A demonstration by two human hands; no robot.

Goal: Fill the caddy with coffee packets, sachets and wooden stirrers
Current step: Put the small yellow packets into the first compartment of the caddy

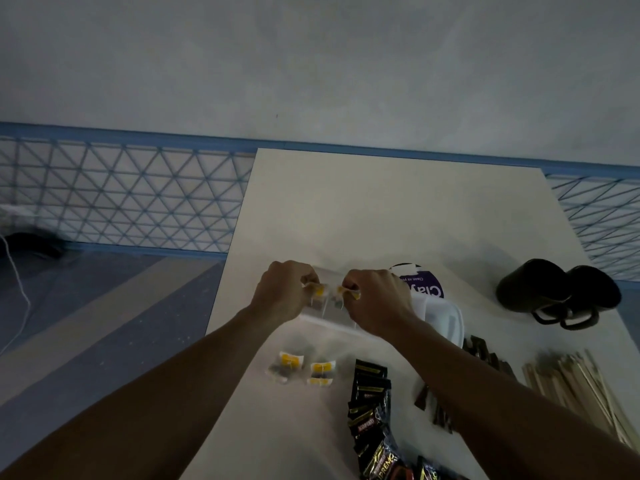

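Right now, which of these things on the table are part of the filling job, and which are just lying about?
Job: clear plastic caddy; yellow-labelled sachets; black coffee packets; pale wooden stirrers; both hands.
Lying about: two dark mugs; white tub with purple label.

Your caddy point(329, 315) sits on the worktop point(381, 209) straight ahead, with your left hand point(282, 292) and right hand point(377, 299) over it, each pinching a sachet point(317, 289) above its compartments. Nearer you lie two more sachets point(301, 368). To their right runs a row of coffee packets point(369, 403), then further packets point(485, 355) partly hidden behind your right forearm, then the wooden stirrers point(581, 386) at the right edge. Just behind the caddy to the right stands a round container point(427, 289); two mugs point(557, 289) lie farther right.
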